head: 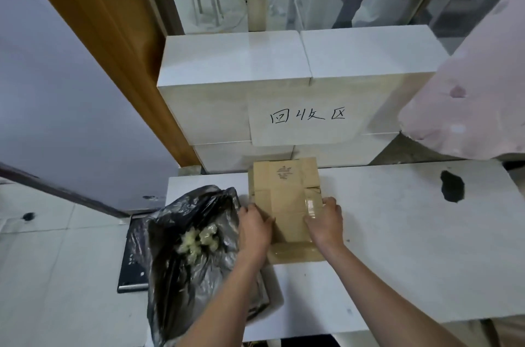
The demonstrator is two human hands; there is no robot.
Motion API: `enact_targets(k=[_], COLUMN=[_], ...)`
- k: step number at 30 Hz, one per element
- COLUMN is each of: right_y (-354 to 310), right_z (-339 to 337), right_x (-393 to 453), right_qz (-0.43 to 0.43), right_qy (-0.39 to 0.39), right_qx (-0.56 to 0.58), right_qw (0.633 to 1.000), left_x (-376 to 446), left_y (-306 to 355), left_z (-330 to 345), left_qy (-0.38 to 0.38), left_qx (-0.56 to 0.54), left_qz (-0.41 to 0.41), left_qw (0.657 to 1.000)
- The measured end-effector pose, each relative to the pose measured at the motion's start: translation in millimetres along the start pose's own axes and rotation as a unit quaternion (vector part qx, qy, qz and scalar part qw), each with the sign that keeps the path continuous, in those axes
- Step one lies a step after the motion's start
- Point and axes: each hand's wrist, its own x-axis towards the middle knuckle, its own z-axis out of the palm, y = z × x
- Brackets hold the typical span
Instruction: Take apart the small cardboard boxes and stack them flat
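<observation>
A flattened brown cardboard box lies on the white table, its flaps spread out, clear tape along its near end. My left hand holds its left edge, thumb on top. My right hand grips the right edge, where a strip of clear tape sits under the fingers. A second flat cardboard sheet seems to lie beneath it; I cannot tell for sure.
A black bin bag with crumpled tape inside stands open at the table's left. White boxes with a handwritten paper label are stacked behind the table. A pink foam slab leans at the right. A dark stain marks the table.
</observation>
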Motion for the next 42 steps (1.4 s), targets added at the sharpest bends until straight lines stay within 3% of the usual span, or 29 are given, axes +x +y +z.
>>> enact_targets(k=[15, 18, 21, 24, 30, 38, 42], right_y=[6.9, 12.4, 15.8, 18.5, 35.4, 49.6, 44.9], right_z=[37.4, 40.6, 48.5, 60.0, 69.0, 79.4, 72.9], right_x=[77.8, 75.5, 70.7, 76.5, 94.1, 102.2, 99.0], right_qz=[0.041, -0.015, -0.175, -0.262, -0.282, -0.313, -0.291], right_qy=[-0.059, -0.038, -0.004, -0.079, -0.092, -0.056, -0.115], right_qx=[-0.052, -0.137, -0.256, -0.328, -0.38, -0.355, -0.369], right_qw=[0.996, 0.99, 0.951, 0.904, 0.876, 0.879, 0.875], left_x=[63.6, 61.0, 57.2, 61.4, 71.1, 76.3, 69.9], left_y=[-0.8, -2.9, -3.2, -4.1, -15.9, -21.9, -14.7], left_z=[40.4, 48.8, 57.4, 68.3, 92.2, 105.9, 97.0], left_qy=[-0.068, -0.027, -0.016, -0.058, -0.033, -0.008, -0.027], left_qx=[0.091, 0.145, 0.217, 0.27, 0.301, 0.336, 0.35], left_qz=[-0.017, 0.038, 0.156, 0.202, 0.177, 0.157, 0.136], left_qw=[0.993, 0.988, 0.964, 0.94, 0.937, 0.929, 0.926])
